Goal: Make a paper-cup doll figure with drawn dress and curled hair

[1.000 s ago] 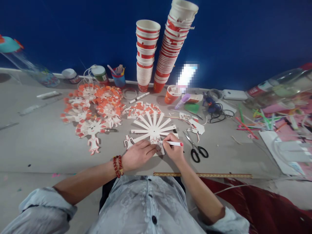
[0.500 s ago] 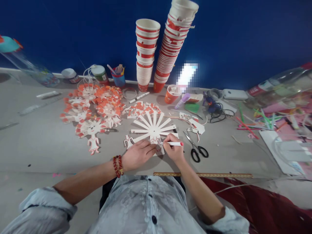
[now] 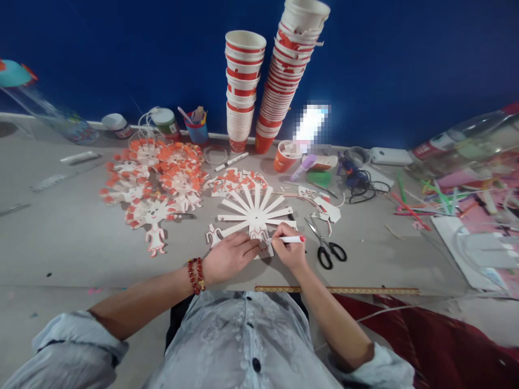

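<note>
My right hand (image 3: 288, 247) grips a red-ended white marker pen (image 3: 291, 239), its tip down at a paper strip that bears a red-outlined body shape. That strip belongs to a white paper cutout (image 3: 256, 217) with several strips fanned out, like an opened paper cup. My left hand (image 3: 233, 255) lies flat, fingers stretched over the lower left of the cutout. Just beyond its fingers sits a small cut-out body figure (image 3: 213, 236), partly covered by a strip. To the right of my right hand lie black-handled scissors (image 3: 325, 244), blades apart.
Finished paper figures with orange-tipped fans (image 3: 154, 221) are heaped at left. Two tall stacks of paper cups (image 3: 243, 86) stand against the blue wall. Orange scraps (image 3: 235, 181) lie behind the cutout. A wooden ruler (image 3: 336, 290) runs along the front edge; coloured straws (image 3: 441, 200) lie at right.
</note>
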Demonstrator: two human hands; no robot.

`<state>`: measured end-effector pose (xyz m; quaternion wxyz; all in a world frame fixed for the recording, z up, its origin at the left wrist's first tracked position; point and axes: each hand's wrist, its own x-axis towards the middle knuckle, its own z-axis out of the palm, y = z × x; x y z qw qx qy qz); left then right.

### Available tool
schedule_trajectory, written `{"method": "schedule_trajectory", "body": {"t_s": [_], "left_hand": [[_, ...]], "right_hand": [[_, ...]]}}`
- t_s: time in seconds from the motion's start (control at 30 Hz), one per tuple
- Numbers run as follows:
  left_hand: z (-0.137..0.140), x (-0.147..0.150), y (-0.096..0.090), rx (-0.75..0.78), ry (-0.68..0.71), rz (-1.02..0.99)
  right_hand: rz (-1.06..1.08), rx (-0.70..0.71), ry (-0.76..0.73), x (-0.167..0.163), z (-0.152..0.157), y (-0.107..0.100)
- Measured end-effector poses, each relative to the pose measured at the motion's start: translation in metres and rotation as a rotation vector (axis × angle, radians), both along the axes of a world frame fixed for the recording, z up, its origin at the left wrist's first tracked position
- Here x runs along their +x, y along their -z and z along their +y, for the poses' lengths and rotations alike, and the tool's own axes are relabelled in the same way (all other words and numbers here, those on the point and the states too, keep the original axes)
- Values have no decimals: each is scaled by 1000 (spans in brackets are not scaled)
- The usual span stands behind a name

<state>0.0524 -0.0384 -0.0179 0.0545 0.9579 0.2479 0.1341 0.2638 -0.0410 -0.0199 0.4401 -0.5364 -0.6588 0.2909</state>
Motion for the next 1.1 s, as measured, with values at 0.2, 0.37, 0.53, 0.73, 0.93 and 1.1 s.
{"method": "schedule_trajectory", "body": {"t_s": [0.2,0.37,0.53,0.73,0.93,1.1], "left_hand": [[0,0,-1,10,2,-1],[0,0,0,21,2,-8],[0,0,0,16,1,-1],[0,0,0,11,10,-11],[0,0,1,11,9,-9],[0,0,-1,15,10,-21]], "right_hand": [[3,8,-1,0,-1,-1],[17,1,4,0,-1,0],[32,15,11,-1,-1,0],[29,16,14,0,-1,0],[24,30,28,0,-1,-1],[23,39,40,-1,-1,-2]]}}
